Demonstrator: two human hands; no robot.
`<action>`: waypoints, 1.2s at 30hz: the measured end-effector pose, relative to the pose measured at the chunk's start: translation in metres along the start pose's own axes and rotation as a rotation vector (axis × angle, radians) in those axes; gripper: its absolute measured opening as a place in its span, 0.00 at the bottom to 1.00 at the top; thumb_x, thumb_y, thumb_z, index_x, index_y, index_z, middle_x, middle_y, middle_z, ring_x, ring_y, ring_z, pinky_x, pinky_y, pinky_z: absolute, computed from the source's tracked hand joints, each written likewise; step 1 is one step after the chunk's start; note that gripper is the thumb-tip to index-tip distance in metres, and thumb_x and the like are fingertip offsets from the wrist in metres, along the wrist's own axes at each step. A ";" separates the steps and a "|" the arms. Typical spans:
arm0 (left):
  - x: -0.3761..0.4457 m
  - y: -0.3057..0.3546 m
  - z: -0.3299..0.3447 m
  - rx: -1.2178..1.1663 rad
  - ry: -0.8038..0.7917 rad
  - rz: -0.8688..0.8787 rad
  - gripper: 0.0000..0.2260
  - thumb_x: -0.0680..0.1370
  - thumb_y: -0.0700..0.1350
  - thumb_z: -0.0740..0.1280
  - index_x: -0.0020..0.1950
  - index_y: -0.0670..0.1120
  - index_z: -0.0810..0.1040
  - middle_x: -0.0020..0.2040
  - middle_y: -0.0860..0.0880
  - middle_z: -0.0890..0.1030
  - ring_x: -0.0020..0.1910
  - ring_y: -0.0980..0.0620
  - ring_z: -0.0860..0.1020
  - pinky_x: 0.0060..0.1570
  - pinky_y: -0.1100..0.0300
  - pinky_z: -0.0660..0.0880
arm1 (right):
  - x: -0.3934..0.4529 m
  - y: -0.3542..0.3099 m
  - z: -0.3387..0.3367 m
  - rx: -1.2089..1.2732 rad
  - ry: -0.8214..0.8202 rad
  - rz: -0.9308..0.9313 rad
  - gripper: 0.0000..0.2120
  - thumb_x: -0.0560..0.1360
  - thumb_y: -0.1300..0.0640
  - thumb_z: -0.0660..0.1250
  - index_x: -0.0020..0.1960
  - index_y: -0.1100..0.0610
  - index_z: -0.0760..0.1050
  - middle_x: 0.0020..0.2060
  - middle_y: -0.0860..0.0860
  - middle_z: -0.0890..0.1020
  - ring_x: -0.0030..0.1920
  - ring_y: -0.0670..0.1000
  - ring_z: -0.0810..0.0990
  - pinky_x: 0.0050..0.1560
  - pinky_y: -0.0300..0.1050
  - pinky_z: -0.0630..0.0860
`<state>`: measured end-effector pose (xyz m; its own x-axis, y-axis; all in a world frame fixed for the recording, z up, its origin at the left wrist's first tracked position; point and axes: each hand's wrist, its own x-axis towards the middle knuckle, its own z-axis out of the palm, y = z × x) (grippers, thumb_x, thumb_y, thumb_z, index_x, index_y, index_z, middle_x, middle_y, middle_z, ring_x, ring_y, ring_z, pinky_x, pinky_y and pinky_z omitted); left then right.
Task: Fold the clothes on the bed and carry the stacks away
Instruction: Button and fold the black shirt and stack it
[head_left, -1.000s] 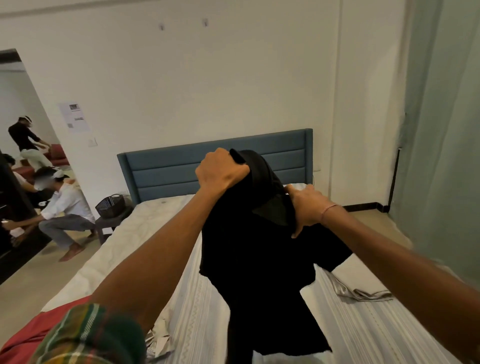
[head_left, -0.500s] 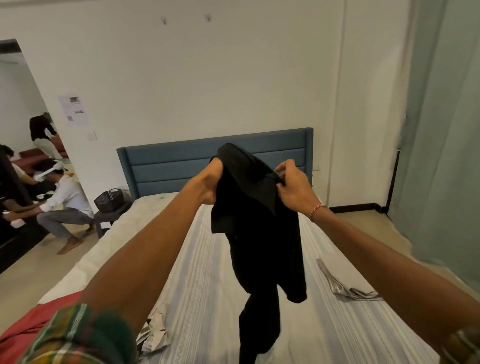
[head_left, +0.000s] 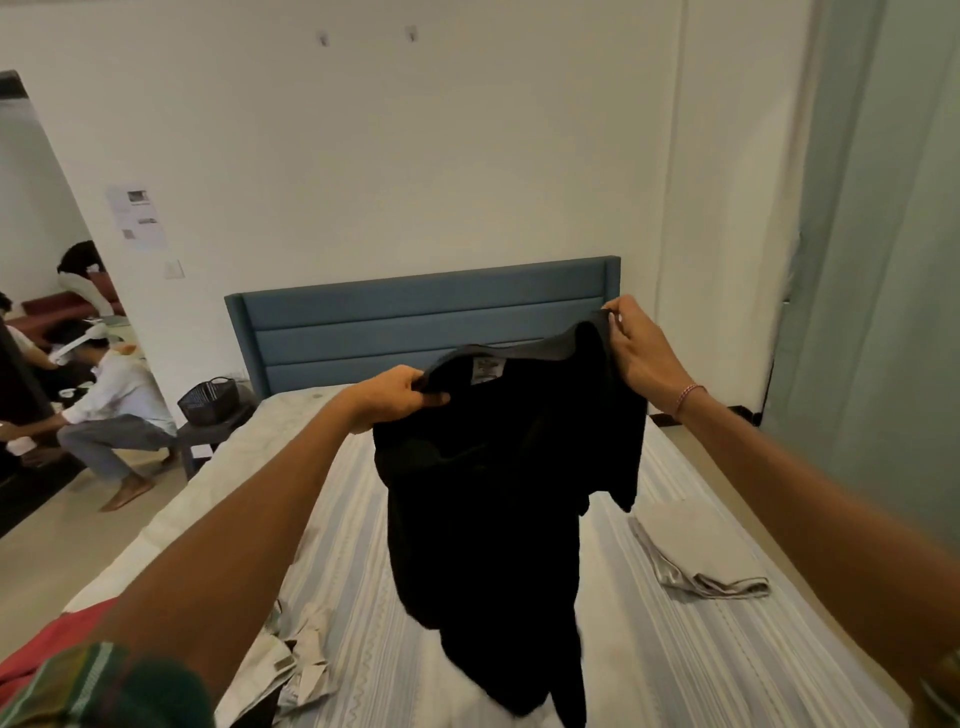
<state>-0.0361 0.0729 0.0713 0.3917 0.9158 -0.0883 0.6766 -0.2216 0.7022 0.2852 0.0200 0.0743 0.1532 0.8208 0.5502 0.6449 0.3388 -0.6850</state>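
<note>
Since half a second ago both hands have drawn apart, and the black shirt (head_left: 498, 467), then bunched between them, now hangs spread with its collar and label facing the camera. That suggests the shirt is found by its shoulders and nearly ready to be laid flat for folding; no fold is made yet.

Left hand (head_left: 392, 397) grips the shirt's left shoulder, fingers curled round the cloth. Right hand (head_left: 636, 348) pinches the right shoulder higher up, thumb and fingers (head_left: 615, 314) clamped on the edge, so the shirt hangs tilted. It is held in the air over the middle of the bed (head_left: 353, 519), its hem dangling toward the near edge, blurred there.

By the bed's right edge lies a flat beige cloth (head_left: 696, 556). At the near left corner lies crumpled pale clothing (head_left: 291, 670) beside a red garment (head_left: 47, 649)
</note>
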 end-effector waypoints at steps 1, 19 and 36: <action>0.001 -0.003 -0.001 0.024 0.070 0.015 0.07 0.83 0.41 0.64 0.54 0.42 0.81 0.46 0.42 0.83 0.45 0.45 0.82 0.49 0.54 0.79 | -0.001 -0.002 -0.003 -0.067 0.015 -0.063 0.06 0.86 0.57 0.57 0.55 0.59 0.69 0.46 0.55 0.78 0.43 0.53 0.75 0.44 0.46 0.72; -0.023 -0.020 -0.018 0.038 0.131 0.158 0.31 0.63 0.69 0.76 0.51 0.46 0.81 0.45 0.48 0.84 0.43 0.51 0.82 0.43 0.60 0.76 | -0.022 0.002 -0.030 -0.711 -0.173 -0.063 0.20 0.70 0.36 0.67 0.31 0.50 0.71 0.29 0.49 0.76 0.31 0.51 0.74 0.33 0.40 0.63; -0.093 -0.022 0.012 0.793 0.658 0.364 0.43 0.61 0.86 0.50 0.30 0.47 0.76 0.25 0.52 0.75 0.25 0.53 0.73 0.28 0.61 0.62 | -0.086 -0.011 -0.055 -0.965 -0.056 -0.045 0.18 0.74 0.38 0.67 0.40 0.53 0.78 0.31 0.51 0.75 0.33 0.56 0.74 0.38 0.45 0.69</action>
<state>-0.0803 -0.0114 0.0554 0.3994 0.6993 0.5928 0.8894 -0.4524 -0.0656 0.3057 -0.0801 0.0608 0.0939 0.8456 0.5255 0.9905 -0.1326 0.0363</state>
